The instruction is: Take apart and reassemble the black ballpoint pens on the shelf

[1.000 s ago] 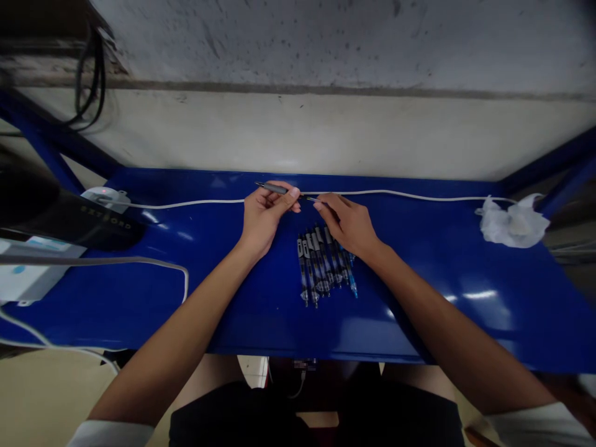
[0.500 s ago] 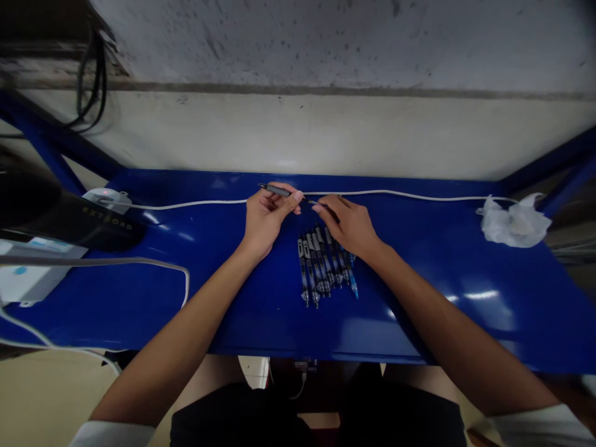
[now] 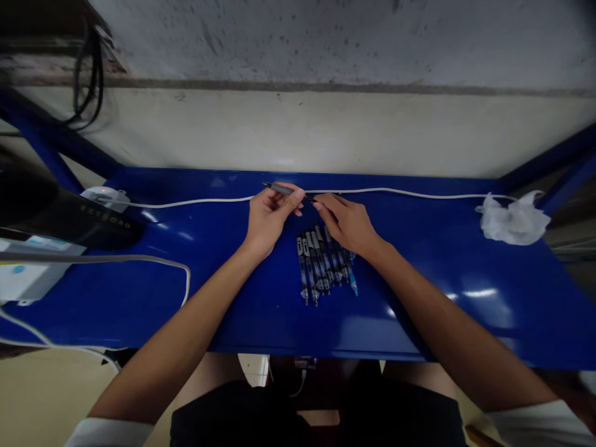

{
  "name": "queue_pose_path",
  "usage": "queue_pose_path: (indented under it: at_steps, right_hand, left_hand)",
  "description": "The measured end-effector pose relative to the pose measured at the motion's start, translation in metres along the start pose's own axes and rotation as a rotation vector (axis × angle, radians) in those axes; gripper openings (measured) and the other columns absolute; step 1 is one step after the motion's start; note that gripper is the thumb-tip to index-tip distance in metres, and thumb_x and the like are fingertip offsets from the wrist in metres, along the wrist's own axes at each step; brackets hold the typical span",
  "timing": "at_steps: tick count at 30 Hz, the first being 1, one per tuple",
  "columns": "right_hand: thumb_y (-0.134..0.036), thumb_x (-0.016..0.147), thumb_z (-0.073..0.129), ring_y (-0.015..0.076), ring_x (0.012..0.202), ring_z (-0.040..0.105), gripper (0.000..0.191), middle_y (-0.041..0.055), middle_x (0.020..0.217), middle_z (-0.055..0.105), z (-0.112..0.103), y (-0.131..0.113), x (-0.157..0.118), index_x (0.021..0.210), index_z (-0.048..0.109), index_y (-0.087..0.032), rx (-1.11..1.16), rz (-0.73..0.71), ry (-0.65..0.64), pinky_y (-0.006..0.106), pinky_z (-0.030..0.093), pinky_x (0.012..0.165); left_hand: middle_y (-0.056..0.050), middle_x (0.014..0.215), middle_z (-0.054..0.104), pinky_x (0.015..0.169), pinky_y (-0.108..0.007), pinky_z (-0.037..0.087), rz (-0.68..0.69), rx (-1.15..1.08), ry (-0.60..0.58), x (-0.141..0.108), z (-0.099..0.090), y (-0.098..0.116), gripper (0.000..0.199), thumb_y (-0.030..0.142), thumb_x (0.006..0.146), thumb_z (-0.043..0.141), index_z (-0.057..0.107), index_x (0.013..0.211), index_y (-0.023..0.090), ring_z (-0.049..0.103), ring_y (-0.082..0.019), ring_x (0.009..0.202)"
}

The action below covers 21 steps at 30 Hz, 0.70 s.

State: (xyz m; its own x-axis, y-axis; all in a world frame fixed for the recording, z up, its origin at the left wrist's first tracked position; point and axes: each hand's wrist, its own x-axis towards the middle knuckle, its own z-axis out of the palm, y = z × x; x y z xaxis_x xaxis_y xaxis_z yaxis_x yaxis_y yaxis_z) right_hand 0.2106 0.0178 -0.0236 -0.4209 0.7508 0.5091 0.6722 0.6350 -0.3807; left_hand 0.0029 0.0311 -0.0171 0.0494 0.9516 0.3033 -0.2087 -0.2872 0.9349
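The left hand [image 3: 267,223] is curled and closed, with thumb and fingertips around a slim gray pen barrel [image 3: 282,189]. The right hand [image 3: 347,226] is nearly closed, its fingertips [image 3: 319,203] pinched on a thin dark rod [image 3: 308,198]. The rod continues from the barrel's right end, though the pictures do not settle whether the two are one piece.

Together they lie almost level across the body, just above a row of clear-barrelled pens [image 3: 321,264]. The long axis runs left to right, tilted slightly, with the narrow gray tip pointing left and away from the person, past the left hand.

The row of pens lies on the blue metal bench [image 3: 261,329], directly below the right hand's fingers. Its pens sit side by side, their long axes pointing toward and away from the person, and a blue one lies at the right edge.

Beyond the row, a white cable [image 3: 372,192] runs along the bench. Well right of the row sits a crumpled white plastic bag [image 3: 512,223]; well left sits a black device [image 3: 69,226].
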Motion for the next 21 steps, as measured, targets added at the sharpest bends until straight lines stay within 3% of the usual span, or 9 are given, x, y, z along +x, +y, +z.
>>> queue_pose_path:
  at_steps: [10,17,21]
  right_hand:
    - [-0.036,0.119,0.041,0.023,0.096,0.076,0.033,0.0098,0.115,0.081,0.0004,0.0001,0.0003,0.127,0.07,-0.021,0.029,0.029,0.04,0.035,0.055,0.079]
    - [-0.035,0.118,0.041,0.0233,0.09,0.075,0.033,0.0089,0.111,0.081,0.0,-0.0006,0.0006,0.127,0.07,-0.023,0.022,0.046,0.042,0.036,0.054,0.076]
    - [-0.037,0.119,0.04,0.0229,0.092,0.075,0.034,0.0094,0.111,0.081,0.0009,0.0002,0.0004,0.126,0.07,-0.023,0.025,0.04,0.052,0.035,0.054,0.077]
  left_hand:
    - [-0.005,0.095,0.077,0.067,-0.026,0.061,0.004,-0.106,0.113,0.0042,-0.0051,0.0032,0.032,0.048,0.088,0.094,0.078,0.097,0.022,0.071,-0.015,0.083]
    - [-0.005,0.099,0.078,0.069,-0.028,0.061,0.009,-0.067,0.131,0.0052,-0.0062,0.0041,0.031,0.051,0.093,0.088,0.075,0.097,0.023,0.074,-0.016,0.087]
    - [-0.005,0.098,0.078,0.069,-0.027,0.062,0.0,-0.071,0.134,0.0048,-0.0054,0.005,0.033,0.051,0.089,0.091,0.076,0.097,0.023,0.073,-0.016,0.086]
